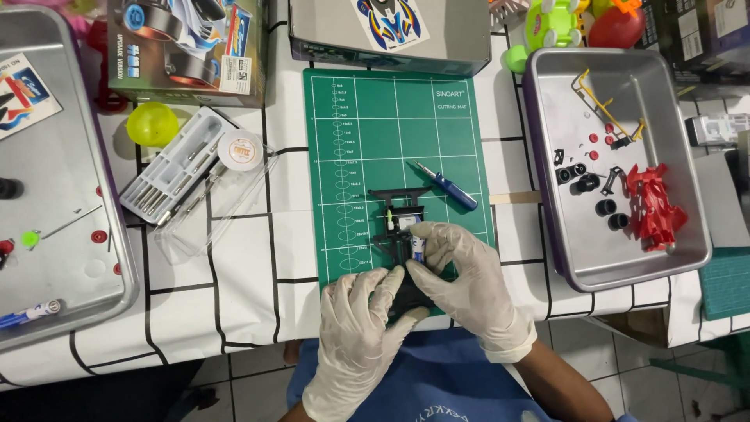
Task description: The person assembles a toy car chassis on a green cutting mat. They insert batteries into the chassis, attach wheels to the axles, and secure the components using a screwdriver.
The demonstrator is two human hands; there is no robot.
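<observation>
Chassis (400, 227) rear hidden, gloved hands covering

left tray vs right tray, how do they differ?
The right tray is fully in view and looks deeper; the left tray is cut off by the picture's edge. The right tray holds a red car body, black wheels and a yellow-trimmed frame; the left tray holds a sticker sheet and small loose bits. Both are bare metal.

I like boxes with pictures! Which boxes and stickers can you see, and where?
Toy box: top left, rectangular, grey with blue car pictures.
Grey box: top middle, blue and yellow car sticker.
Leaflet: left tray, white with colourful pictures.
Round tub: white lid, orange label.
</observation>
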